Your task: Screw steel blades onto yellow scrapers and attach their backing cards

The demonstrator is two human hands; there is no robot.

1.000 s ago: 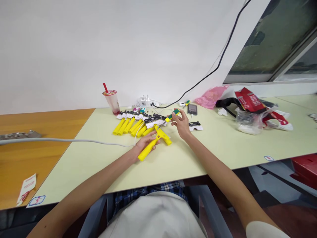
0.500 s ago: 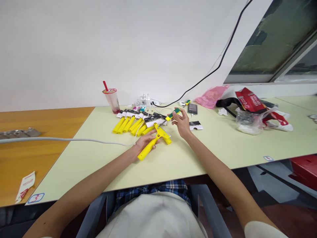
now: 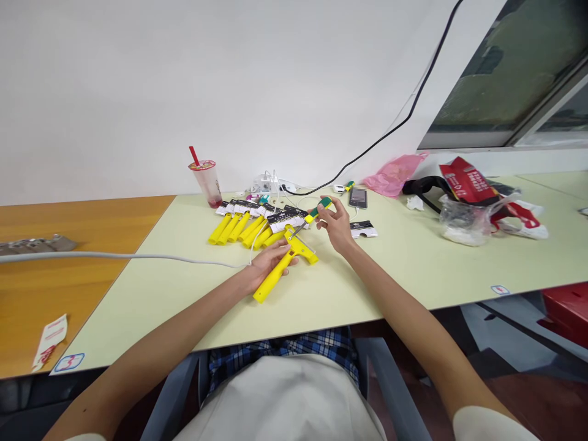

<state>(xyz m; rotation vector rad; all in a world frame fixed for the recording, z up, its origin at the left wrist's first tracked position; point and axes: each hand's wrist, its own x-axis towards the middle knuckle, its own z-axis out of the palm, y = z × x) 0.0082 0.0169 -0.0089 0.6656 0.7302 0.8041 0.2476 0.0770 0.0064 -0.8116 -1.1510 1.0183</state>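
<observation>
My left hand (image 3: 267, 262) is closed around a yellow scraper (image 3: 272, 278), whose wide head points up and away from me. In my right hand (image 3: 337, 225) I grip a screwdriver (image 3: 320, 208) by its green and yellow handle. Its metal shaft slants down to the left, and its tip meets the near-left end of the scraper's head, at a screw too small to see well. Behind my left hand lies a row of several more yellow scrapers (image 3: 237, 228) with black-and-white card sleeves on their heads. A loose card sleeve (image 3: 362, 229) rests right of my right hand.
A cup with a red straw (image 3: 207, 184) stands at the back left. Along the wall are a power strip (image 3: 267, 184), a phone (image 3: 358, 198), and a pink bag (image 3: 395, 176). Plastic packaging (image 3: 463, 220) lies at right. A grey cable (image 3: 160, 257) crosses from the left.
The scraper's handle has tilted slightly lower and its head has turned a little. The screwdriver's handle is a bit higher, with more of its shaft showing. Both hands keep their hold.
</observation>
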